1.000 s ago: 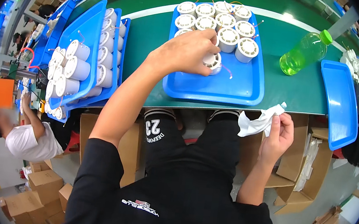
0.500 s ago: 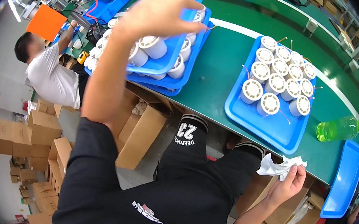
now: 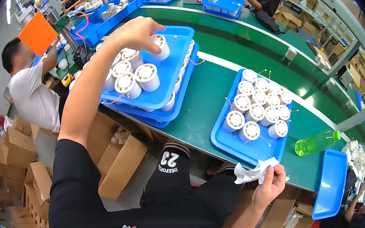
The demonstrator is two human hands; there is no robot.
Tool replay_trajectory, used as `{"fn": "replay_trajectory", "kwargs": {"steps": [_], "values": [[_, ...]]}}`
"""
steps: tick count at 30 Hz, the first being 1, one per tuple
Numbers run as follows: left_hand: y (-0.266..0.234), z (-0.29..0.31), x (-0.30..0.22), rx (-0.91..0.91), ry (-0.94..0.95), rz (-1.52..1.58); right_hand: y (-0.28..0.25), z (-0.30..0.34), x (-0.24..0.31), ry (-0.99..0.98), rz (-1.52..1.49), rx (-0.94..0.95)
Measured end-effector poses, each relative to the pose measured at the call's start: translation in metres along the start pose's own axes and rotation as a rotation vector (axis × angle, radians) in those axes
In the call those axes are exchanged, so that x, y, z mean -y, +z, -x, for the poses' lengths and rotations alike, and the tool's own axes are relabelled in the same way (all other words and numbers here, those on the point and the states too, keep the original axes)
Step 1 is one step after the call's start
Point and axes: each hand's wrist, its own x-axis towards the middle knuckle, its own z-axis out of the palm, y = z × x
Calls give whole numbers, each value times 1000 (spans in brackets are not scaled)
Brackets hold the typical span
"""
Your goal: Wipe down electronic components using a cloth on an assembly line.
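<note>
White ribbed plastic spool (image 3: 160,47) gripped by left hand (image 3: 136,33) over stacked blue plastic tray (image 3: 169,74) on green tabletop (image 3: 201,102); right hand (image 3: 270,185) clenches crumpled white cloth (image 3: 254,172).

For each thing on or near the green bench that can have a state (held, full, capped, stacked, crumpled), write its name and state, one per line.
Left hand: closed on a white cylindrical part over the top tray.
Right hand: gripping a crumpled white cloth.
Left blue trays: stacked, top one partly filled.
Right blue tray: partly filled with upright white parts.
Green bottle: capped, lying on its side.
Cardboard box: open.
</note>
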Motion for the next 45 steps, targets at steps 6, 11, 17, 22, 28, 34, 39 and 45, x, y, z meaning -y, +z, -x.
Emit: {"fn": "replay_trajectory", "kwargs": {"steps": [6,11,17,22,28,34,39,45], "values": [[-12,28,-31,-373,387,295,21,-26,36,-251,145,140],[2,69,-112,-346,734,465,73,-67,73,-628,155,231],[29,115,-166,-333,850,643,101,-65,91,-825,199,574],[59,131,-179,-299,903,832,71,-41,80,-197,-44,726],[99,137,-193,-398,825,941,58,-6,60,423,-366,607],[127,137,-202,-612,624,842,68,23,37,674,-484,415],[141,138,-202,-662,555,841,76,25,30,637,-439,391],[157,140,-198,-628,418,949,69,17,35,290,-139,464]]}}
